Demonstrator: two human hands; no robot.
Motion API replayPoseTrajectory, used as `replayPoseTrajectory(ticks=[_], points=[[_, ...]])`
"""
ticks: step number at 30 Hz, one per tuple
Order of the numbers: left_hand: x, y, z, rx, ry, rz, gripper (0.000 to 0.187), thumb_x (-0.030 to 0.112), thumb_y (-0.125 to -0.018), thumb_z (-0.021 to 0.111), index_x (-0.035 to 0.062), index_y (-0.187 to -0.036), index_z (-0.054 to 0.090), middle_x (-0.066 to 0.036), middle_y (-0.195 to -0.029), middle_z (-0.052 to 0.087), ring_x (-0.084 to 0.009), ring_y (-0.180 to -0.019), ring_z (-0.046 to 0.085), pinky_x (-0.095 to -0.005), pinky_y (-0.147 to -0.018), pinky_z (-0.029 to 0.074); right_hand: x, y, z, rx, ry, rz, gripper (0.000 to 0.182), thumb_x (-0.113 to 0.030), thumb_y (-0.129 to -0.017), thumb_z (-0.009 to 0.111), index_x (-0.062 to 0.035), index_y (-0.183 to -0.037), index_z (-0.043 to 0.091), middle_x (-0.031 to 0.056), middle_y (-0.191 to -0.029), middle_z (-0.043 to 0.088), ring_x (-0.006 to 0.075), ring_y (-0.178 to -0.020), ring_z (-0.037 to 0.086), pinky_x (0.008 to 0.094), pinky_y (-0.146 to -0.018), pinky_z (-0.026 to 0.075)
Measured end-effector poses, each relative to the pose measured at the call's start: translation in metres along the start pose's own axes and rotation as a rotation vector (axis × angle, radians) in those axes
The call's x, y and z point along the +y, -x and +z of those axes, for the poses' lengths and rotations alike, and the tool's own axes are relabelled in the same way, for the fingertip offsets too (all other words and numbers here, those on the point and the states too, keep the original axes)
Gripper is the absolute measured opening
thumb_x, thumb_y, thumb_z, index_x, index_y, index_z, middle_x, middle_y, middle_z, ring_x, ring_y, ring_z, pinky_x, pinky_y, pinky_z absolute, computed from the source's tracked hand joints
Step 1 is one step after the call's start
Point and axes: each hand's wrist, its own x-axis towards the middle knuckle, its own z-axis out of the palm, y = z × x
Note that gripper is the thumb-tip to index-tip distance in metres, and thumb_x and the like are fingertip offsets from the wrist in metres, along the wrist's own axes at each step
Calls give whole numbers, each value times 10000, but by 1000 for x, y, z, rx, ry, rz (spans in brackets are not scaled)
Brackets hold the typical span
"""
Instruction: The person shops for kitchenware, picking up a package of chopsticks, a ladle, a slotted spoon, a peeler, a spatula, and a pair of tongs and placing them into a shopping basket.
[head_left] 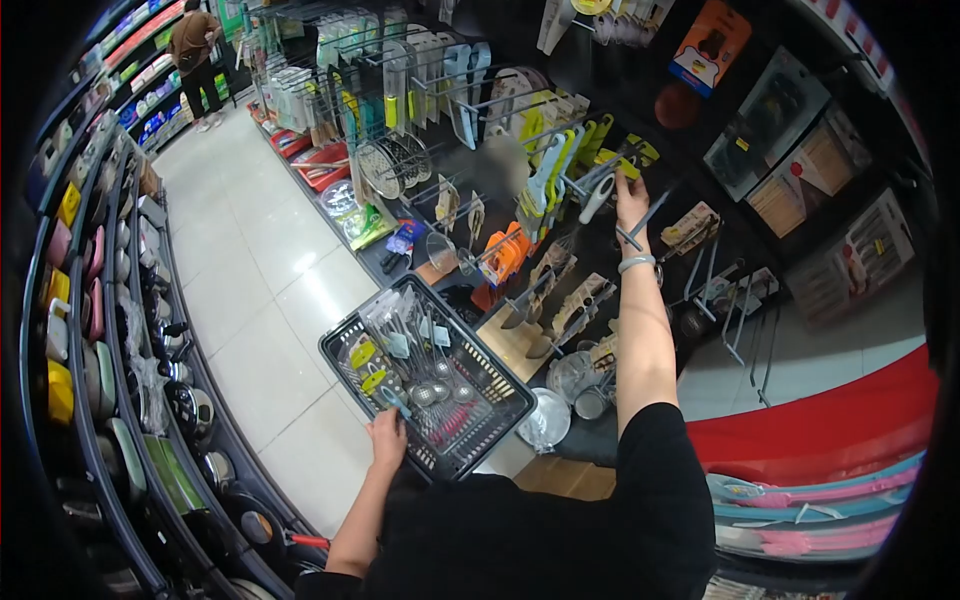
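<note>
Right hand [632,207] pinches a green packet [627,168] among the display hooks [655,210], probably for a light, controlled hold; left hand [387,438], its grip unclear, is at the basket [505,392] near packaged utensils [430,392], perhaps steadying it.

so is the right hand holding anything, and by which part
The right hand seems to pinch a green tag by its edge; exact grip unclear.

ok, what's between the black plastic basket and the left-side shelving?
Bare pale floor tiles, with the left forearm lower down; head view.
</note>
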Motion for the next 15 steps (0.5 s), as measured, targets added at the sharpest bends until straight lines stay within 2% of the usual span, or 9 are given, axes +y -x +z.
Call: replayPoseTrajectory(ticks=[1, 2, 5, 8, 10, 12, 13, 15], points=[[4, 0, -1, -51, 19, 3, 316, 53, -752, 622, 55, -1064, 571, -102, -939, 612, -265, -917, 564, -397, -813, 337, -2, 8, 8, 17, -101, -41, 221, -161, -892, 599, -4, -1047, 598, 23, -982, 632, 95, -893, 553, 235, -821, 414], [8, 0, -2, -100, 38, 4, 314, 54, -757, 607, 51, -1068, 562, -114, -945, 603, -280, -941, 547, -404, -814, 336, -8, 16, 10, 2, -78, 28, 218, -156, -896, 593, -12, -1060, 593, 15, -980, 624, 86, -883, 547, 236, -798, 423], [16, 0, -5, -88, 37, 37, 292, 57, -763, 596, 52, -1054, 568, -123, -928, 606, -284, -913, 555, -400, -808, 342, -31, 48, 26, -68, -173, 31, 183, -149, -913, 566, -24, -1044, 588, -8, -936, 607, 66, -840, 535, 219, -757, 423], [24, -1, -8, -92, 35, 53, 285, 66, -769, 598, 55, -1053, 569, -127, -923, 613, -284, -921, 561, -397, -811, 345, -46, 79, 40, -173, -245, -2, 173, -159, -910, 572, -47, -1041, 585, -7, -940, 606, 67, -849, 530, 222, -775, 412], [29, -2, -8, -56, 41, 84, 274, 78, -779, 598, 54, -1051, 568, -128, -942, 618, -281, -943, 563, -394, -814, 345, -60, 99, 47, -223, -194, 120, 206, -174, -923, 552, -64, -1098, 555, 4, -1004, 592, 71, -917, 513, 227, -826, 395], [37, -7, -14, -97, 58, 48, 246, 102, -799, 600, 49, -1038, 581, -133, -958, 627, -283, -945, 574, -396, -815, 355, -71, 113, 55, -238, -427, 192, 231, -185, -930, 544, -68, -1129, 541, -3, -1075, 578, 88, -1000, 503, 246, -897, 362], [40, -12, -15, -55, 96, 83, 230, 115, -808, 602, 45, -1026, 591, -135, -955, 631, -285, -932, 582, -394, -815, 362, -76, 120, 58, -267, -546, 200, 228, -183, -934, 533, -68, -1131, 541, 2, -1090, 583, 97, -1013, 518, 259, -892, 385], [51, -25, -27, 19, 145, 138, 206, 137, -825, 603, 37, -1004, 609, -139, -954, 638, -287, -918, 593, -387, -807, 385, -90, 137, 64, -318, -588, 243, 234, -166, -933, 534, -54, -1138, 537, 15, -1058, 597, 90, -955, 540, 245, -840, 417]])
